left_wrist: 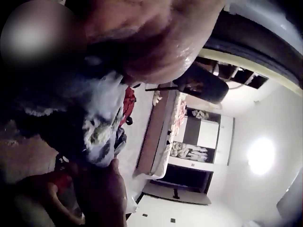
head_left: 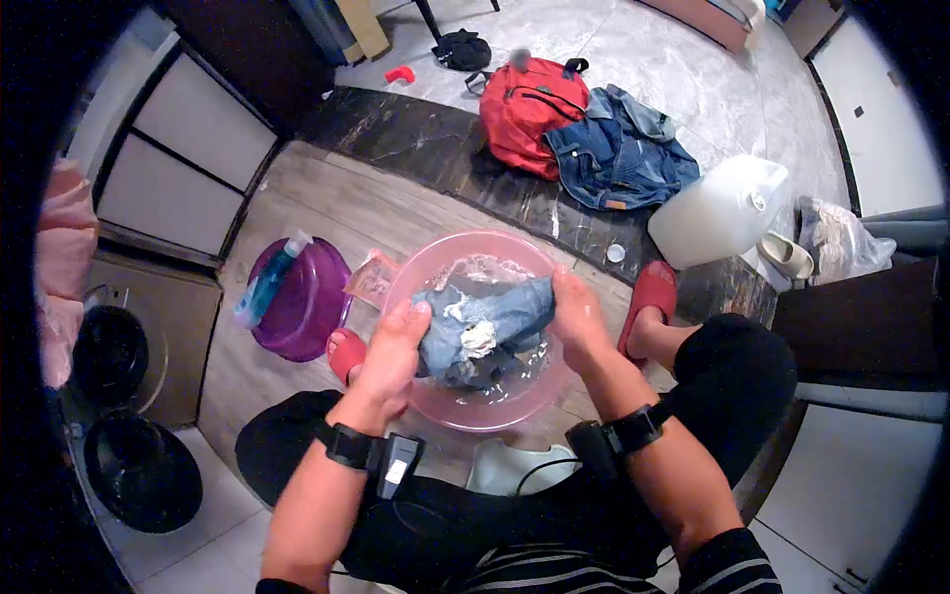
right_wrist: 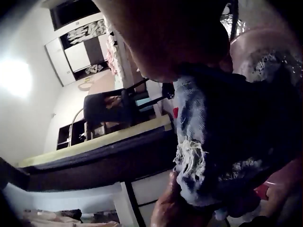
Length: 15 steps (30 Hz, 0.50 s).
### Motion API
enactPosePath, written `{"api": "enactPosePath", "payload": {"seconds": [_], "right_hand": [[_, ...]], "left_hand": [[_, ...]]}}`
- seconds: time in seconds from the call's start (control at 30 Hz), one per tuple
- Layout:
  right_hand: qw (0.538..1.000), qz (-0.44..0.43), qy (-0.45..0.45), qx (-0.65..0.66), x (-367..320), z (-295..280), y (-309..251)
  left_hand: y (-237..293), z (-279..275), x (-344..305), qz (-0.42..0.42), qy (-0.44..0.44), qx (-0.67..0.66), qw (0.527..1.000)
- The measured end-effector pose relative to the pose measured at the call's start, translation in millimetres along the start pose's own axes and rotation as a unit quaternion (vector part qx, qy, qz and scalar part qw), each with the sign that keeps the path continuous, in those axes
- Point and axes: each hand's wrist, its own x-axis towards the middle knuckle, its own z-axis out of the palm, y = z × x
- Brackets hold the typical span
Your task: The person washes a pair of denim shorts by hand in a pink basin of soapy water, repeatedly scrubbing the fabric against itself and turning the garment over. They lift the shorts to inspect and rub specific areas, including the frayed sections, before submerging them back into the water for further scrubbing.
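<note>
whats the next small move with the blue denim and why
Probably lower the blue denim into the sudsy water: the left grip and right grip hold it up by opposite ends over the pink basin, so a short dip should wet the raised part without needing a new hold.

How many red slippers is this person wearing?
2: one red slipper between the purple basin and the pink basin, the other near the translucent jug.
</note>
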Motion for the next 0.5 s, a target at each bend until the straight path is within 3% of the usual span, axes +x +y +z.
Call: {"api": "enactPosePath", "payload": {"seconds": [0.13, 0.27, 0.3, 0.4, 0.47, 0.5], "right_hand": [[0.996, 0.049, -0.066, -0.03, -18, -18, -45], [0.961, 0.086, -0.174, -0.197, -31, -27, -78], [0.964, 0.086, -0.191, -0.163, -33, -27, -87], [0.968, 0.077, -0.225, -0.082, -43, -22, -94], [0.973, 0.044, -0.22, -0.051, -45, -19, -91], [0.966, 0.084, -0.243, 0.017, -45, -19, -97]], "left_hand": [[44, 1, -17, 0.005, -0.053, 0.019, 0.998], [56, -7, -24, -0.008, 0.022, 0.002, 1.0], [59, -6, -28, -0.009, 0.022, -0.079, 0.997], [46, -20, -24, -0.002, 0.012, -0.152, 0.988], [39, -27, -19, 0.006, 0.026, -0.153, 0.988], [38, -28, -17, 0.011, 0.032, -0.157, 0.987]]}}
